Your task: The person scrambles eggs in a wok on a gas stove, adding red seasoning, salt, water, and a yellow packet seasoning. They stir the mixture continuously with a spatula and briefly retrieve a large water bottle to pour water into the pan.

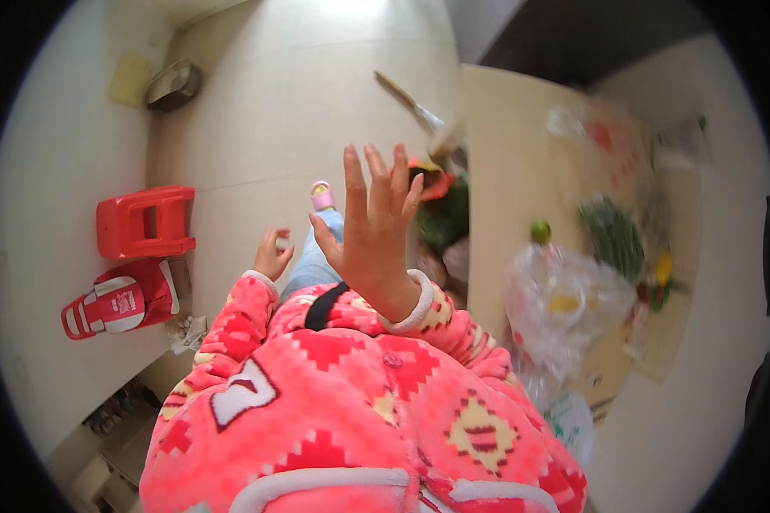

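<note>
My right hand (375, 224) is raised in front of me, palm down with its fingers spread, and holds nothing. Lower and further left is my left hand (273, 253), its fingers loosely curved apart with nothing visible between them. Behind the right fingertips, beside the table, a red-rimmed bag (437, 183) and leafy greens (446, 221) show partly. On the wooden table (494, 160) at the right lie a green citrus fruit (540, 231), a bundle of green vegetables (611, 237) and a crumpled clear plastic bag (568, 301) with something yellow in it.
A red plastic stool (144, 223) and a red and white folded trolley bag (125, 298) stand by the left wall. A wooden-handled brush or similar tool (401, 93) lies beyond my right hand. A dark-sided box (174, 84) sits on the floor at the upper left.
</note>
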Motion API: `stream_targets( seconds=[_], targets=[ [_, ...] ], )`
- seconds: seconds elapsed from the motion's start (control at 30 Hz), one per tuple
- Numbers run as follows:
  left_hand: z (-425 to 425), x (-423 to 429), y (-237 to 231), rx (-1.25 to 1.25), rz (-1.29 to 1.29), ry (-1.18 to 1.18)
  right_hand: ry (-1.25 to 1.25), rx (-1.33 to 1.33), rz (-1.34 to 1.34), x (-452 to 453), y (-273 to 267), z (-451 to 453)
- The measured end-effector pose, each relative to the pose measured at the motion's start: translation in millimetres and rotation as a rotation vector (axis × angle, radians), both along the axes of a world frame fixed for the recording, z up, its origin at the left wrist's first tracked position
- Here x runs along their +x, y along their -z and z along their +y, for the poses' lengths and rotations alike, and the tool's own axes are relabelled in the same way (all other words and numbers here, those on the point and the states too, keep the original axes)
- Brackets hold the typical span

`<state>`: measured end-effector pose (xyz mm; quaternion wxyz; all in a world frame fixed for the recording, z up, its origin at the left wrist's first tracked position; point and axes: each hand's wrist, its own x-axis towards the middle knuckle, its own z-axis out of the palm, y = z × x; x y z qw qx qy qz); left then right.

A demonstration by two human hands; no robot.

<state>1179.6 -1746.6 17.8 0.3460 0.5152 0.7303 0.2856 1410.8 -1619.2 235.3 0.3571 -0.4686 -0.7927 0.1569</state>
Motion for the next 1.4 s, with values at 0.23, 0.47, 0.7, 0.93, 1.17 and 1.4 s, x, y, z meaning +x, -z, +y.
stream_targets(
  seconds=[0.23,0.47,0.7,0.93,1.17,1.4],
  targets=[
    [-137.4,-221.9,182.4,-1.111,-0.075,-0.573,-0.401,-0.974,0.08,-96.4,280.9,149.8],
    [99.3,-349.8,197.5,-0.749,-0.009,-0.562,0.237,-1.611,-0.584,77.1,341.0,134.1],
    [528.6,-319.8,142.2,-0.449,-0.416,-0.303,0.688,-1.767,-0.07,20.5,408.2,264.0],
    [569.2,-423.7,166.8,-0.366,-0.626,-0.669,0.102,-1.225,-0.823,-118.0,434.8,667.1],
    [571.1,-537.5,125.3,-0.979,-0.159,-0.999,-0.018,-0.955,0.504,-409.4,252.3,1131.3],
    [862.8,-594.5,174.6,-0.883,-0.421,-1.128,-0.264,-0.717,0.139,-529.8,335.3,1336.5]
  ],
)
